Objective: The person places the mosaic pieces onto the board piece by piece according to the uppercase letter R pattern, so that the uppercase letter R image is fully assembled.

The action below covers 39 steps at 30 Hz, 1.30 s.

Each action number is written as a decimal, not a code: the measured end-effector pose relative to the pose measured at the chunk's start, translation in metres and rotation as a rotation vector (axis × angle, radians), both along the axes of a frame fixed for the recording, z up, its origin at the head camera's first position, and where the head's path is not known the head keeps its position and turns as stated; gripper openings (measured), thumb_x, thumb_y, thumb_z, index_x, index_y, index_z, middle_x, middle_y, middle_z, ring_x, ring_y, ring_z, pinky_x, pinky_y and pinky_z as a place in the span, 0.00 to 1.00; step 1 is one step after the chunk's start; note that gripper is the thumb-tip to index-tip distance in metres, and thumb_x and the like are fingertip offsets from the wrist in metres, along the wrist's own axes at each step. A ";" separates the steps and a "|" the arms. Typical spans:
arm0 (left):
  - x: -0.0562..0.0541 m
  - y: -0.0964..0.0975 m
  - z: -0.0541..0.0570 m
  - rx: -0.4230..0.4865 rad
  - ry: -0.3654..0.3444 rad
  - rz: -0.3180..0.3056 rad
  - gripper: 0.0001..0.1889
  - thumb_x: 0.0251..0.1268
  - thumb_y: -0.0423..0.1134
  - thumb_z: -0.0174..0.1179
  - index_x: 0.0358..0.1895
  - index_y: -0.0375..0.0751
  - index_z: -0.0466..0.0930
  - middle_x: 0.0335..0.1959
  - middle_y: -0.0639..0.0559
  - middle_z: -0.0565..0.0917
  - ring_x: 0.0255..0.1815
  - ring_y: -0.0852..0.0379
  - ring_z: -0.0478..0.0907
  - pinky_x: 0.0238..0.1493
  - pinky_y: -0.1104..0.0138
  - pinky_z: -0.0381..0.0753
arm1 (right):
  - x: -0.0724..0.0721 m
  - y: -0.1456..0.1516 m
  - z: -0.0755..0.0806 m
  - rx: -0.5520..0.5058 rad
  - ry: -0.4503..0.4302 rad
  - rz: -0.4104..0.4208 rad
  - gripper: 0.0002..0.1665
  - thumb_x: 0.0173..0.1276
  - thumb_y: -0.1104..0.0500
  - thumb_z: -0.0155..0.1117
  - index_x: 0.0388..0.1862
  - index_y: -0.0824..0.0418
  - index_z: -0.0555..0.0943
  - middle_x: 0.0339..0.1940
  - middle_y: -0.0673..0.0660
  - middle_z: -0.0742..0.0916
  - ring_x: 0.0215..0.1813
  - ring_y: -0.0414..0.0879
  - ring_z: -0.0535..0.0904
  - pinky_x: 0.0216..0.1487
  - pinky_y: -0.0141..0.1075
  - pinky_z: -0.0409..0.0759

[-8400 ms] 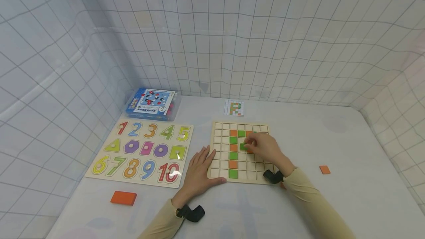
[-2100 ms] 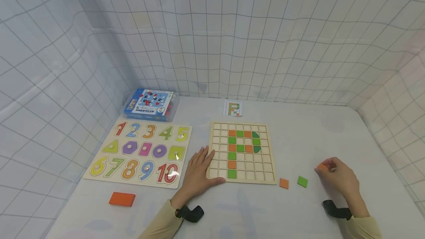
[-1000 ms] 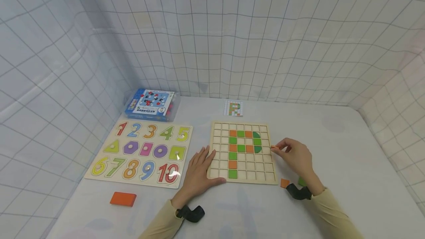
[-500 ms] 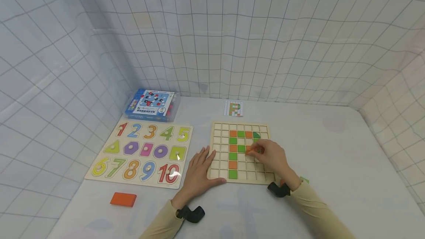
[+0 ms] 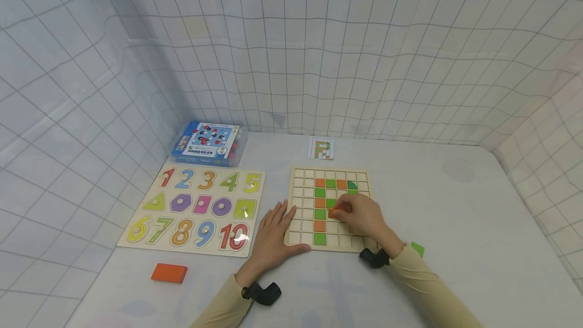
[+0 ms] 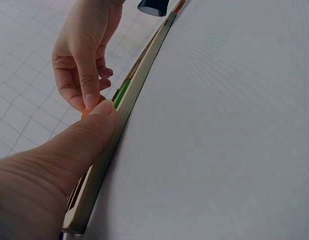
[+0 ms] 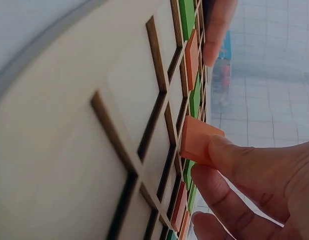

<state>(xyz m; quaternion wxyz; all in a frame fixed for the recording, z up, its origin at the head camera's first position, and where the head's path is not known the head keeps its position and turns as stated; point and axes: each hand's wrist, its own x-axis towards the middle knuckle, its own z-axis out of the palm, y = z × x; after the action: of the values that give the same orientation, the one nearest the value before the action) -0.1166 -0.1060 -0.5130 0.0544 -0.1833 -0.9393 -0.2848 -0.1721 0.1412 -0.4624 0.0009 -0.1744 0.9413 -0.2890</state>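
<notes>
My right hand (image 5: 363,215) pinches an orange square tile (image 7: 197,140) between thumb and fingers over the wooden grid board (image 5: 300,241). In the right wrist view the tile is tilted, its lower edge at the grid beside a row of green and orange tiles. Orange and green squares form a column and part of a loop on the board; my right hand covers some of the loop. A dark green rounded tile (image 5: 352,185) sits at its upper right. My left hand (image 5: 274,237) lies with straight fingers along the board's left edge, thumb at the near corner.
A card (image 5: 321,148) with a coloured grid pattern lies behind the board. To the left are a number-and-shape puzzle (image 5: 209,224), a blue boxed set (image 5: 207,140) and an orange block (image 5: 169,273). A green tile (image 5: 417,249) shows beside the right sleeve.
My right hand has carried the orange tile from the table's right side leftward onto the board. The right arm now hides another orange tile near the board. The left hand stays still.
</notes>
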 end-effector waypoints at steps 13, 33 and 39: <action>0.000 0.000 0.000 -0.001 0.015 -0.002 0.52 0.46 0.67 0.65 0.71 0.39 0.61 0.73 0.40 0.57 0.74 0.46 0.47 0.70 0.52 0.45 | -0.002 -0.005 -0.004 0.058 0.017 0.024 0.04 0.58 0.55 0.72 0.28 0.51 0.84 0.24 0.43 0.83 0.29 0.38 0.76 0.29 0.35 0.75; -0.001 0.000 0.001 -0.008 -0.007 0.001 0.51 0.46 0.67 0.65 0.71 0.40 0.61 0.73 0.41 0.56 0.74 0.47 0.45 0.71 0.54 0.44 | 0.000 -0.010 0.001 0.154 0.073 0.007 0.04 0.56 0.55 0.74 0.24 0.51 0.87 0.23 0.43 0.80 0.27 0.39 0.73 0.24 0.33 0.72; -0.001 0.000 0.001 -0.006 -0.030 0.007 0.52 0.46 0.67 0.65 0.72 0.41 0.60 0.74 0.43 0.55 0.75 0.50 0.43 0.71 0.55 0.42 | 0.000 -0.008 0.000 0.140 0.062 0.031 0.03 0.56 0.55 0.74 0.26 0.52 0.88 0.23 0.44 0.81 0.28 0.39 0.73 0.26 0.33 0.72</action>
<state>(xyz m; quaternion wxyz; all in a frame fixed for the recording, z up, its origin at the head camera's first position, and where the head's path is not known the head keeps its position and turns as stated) -0.1173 -0.1057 -0.5122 0.0407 -0.1761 -0.9415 -0.2846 -0.1721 0.1334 -0.4621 -0.0116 -0.1972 0.9560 -0.2169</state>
